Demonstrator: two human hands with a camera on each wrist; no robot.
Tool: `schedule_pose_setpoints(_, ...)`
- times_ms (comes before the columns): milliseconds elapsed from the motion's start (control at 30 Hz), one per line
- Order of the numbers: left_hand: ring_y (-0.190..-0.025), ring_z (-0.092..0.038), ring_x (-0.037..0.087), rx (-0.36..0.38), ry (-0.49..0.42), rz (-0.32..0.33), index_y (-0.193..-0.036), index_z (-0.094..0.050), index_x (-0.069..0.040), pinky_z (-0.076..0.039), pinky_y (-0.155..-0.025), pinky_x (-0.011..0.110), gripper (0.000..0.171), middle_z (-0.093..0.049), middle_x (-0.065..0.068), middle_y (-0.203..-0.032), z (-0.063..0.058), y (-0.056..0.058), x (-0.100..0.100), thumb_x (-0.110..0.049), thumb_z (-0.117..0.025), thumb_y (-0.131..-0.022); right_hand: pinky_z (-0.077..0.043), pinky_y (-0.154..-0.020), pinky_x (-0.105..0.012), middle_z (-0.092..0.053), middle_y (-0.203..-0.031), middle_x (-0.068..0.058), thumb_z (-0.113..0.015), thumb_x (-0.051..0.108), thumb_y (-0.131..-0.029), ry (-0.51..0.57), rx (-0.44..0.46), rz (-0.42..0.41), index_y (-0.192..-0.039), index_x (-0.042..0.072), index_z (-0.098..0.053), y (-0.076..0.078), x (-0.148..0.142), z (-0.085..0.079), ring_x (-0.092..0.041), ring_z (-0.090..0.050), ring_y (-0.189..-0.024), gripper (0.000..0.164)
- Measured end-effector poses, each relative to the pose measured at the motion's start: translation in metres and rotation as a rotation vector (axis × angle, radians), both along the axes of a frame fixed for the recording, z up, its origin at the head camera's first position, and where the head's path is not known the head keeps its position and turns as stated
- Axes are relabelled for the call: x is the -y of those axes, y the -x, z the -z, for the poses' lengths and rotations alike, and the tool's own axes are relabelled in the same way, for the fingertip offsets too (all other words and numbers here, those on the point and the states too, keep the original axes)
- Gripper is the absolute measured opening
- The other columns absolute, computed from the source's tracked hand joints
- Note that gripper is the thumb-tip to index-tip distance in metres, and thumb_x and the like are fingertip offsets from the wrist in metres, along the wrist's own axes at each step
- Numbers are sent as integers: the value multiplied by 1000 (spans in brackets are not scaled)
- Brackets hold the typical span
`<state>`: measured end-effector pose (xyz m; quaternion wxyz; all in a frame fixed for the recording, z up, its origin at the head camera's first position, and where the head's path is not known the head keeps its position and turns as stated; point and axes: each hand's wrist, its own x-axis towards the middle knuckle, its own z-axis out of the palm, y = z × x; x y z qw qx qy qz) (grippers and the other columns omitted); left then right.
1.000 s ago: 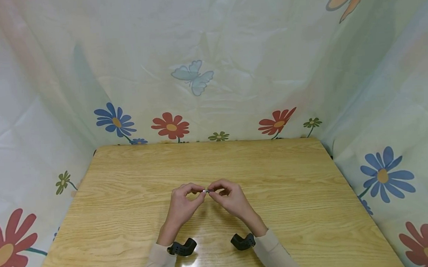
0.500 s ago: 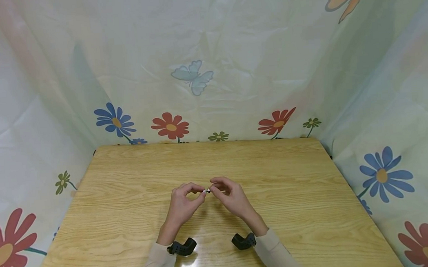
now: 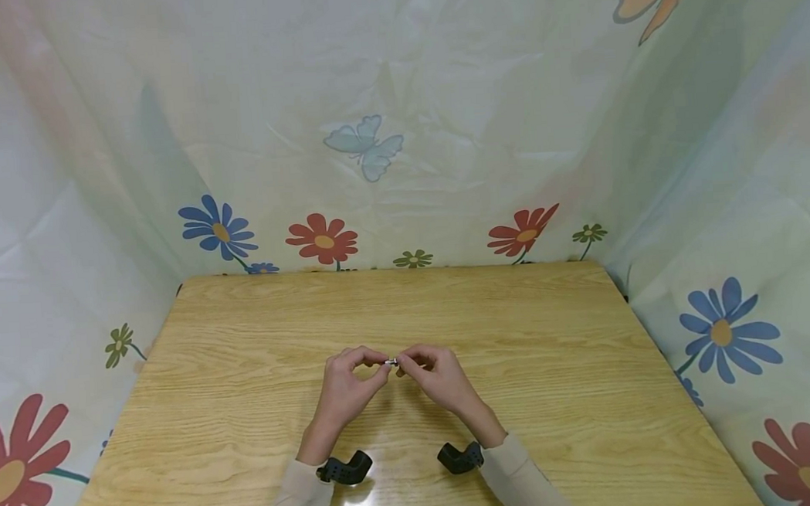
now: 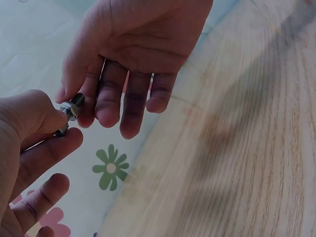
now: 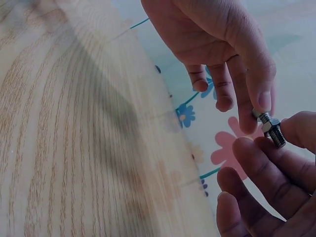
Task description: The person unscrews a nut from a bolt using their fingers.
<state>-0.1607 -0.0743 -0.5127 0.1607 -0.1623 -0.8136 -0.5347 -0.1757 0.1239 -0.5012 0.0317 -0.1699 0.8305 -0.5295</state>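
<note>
Just above the table, my left hand (image 3: pixel 346 388) pinches the head end of a small metal bolt (image 5: pixel 279 138) between thumb and index finger. A hex nut (image 5: pixel 270 126) sits partway along its thread, with threaded shank showing on both sides of it. My right hand (image 3: pixel 445 380) comes from the other side, thumb and index finger at the nut (image 4: pixel 69 111), pinching it. The other fingers of both hands are loosely bent and free. Most of the bolt's head is hidden by the left fingertips.
A wooden table (image 3: pixel 520 315) lies under both hands. Hanging sheets printed with flowers and butterflies (image 3: pixel 453 126) enclose its back and sides. Each wrist carries a black camera mount (image 3: pixel 346 469), and both arms are in light sleeves.
The right fingers spread off the nut half a second ago, index finger lifted, and have now come together on it again. The left hand keeps its grip on the bolt in place.
</note>
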Motion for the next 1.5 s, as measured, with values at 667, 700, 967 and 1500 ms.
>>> schedule_pose_setpoints(667, -91, -69, 33, 17, -2, 5, -95, -80, -21, -43, -93, 49, 12, -77, -4, -91, 0, -1, 1, -12, -81, -88, -58, -83, -33, -75, -110, -7, -72, 18, -98, 72, -40, -36, -113, 12, -74, -3, -2, -1, -23, -70, -103, 17)
schedule_pose_setpoints(700, -91, -69, 33, 15, -2, 4, -95, -80, -21, -44, -93, 50, 12, -77, -5, -91, 0, -1, 1, -12, -82, -88, -58, -83, -32, -74, -111, -6, -72, 17, -98, 76, -41, -38, -114, 12, -74, -3, -2, -1, -23, -70, -103, 17)
schedule_pose_setpoints(967, -91, -70, 31, 20, -8, 7, -95, -80, -20, -50, -91, 53, 13, -77, -5, -92, 0, -2, 0, -9, -82, -87, -57, -85, -33, -72, -116, -12, -70, 12, -99, 120, -59, -59, -128, 8, -67, -2, -3, 0, -30, -67, -109, 30)
schedule_pose_setpoints(1500, -91, -71, 20, 2, 6, -5, -94, -80, -20, -55, -89, 50, 13, -77, -8, -90, 0, -3, 0, -10, -82, -87, -56, -79, -28, -76, -103, -10, -62, 26, -105, 65, 10, -18, -122, 6, -69, -2, -3, 2, -34, -73, -97, 28)
